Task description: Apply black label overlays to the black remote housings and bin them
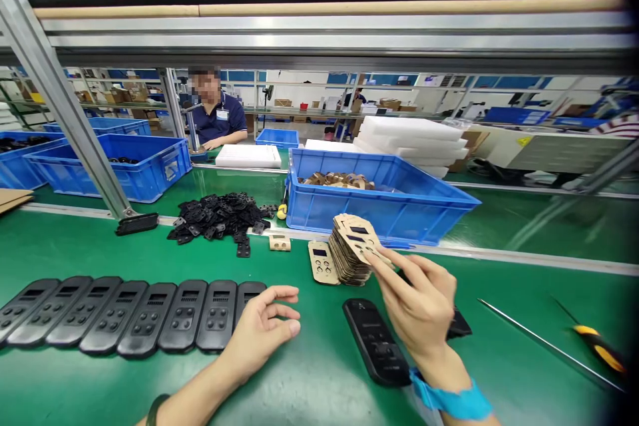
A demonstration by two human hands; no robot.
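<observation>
My right hand (422, 303) has its fingers stretched out onto the near end of a stack of gold-coloured faceplates (355, 229), touching the top one; its thumb is hidden. One loose gold faceplate (323, 263) lies against the stack's left side. Just left of my right wrist, a black remote-like housing (377, 343) rests on the green table. A dark part (459, 324) shows partly behind that wrist. My left hand (264, 329) hovers empty, fingers apart and curved, beside the right end of a row of several black housings with buttons (182, 316).
A pile of small black plates (219, 216) and a small gold piece (279, 243) lie farther back. Behind the stack stands a blue bin (369, 210). A metal rod (544, 339) and a screwdriver (596, 346) are at right. A co-worker (219, 116) sits across the table.
</observation>
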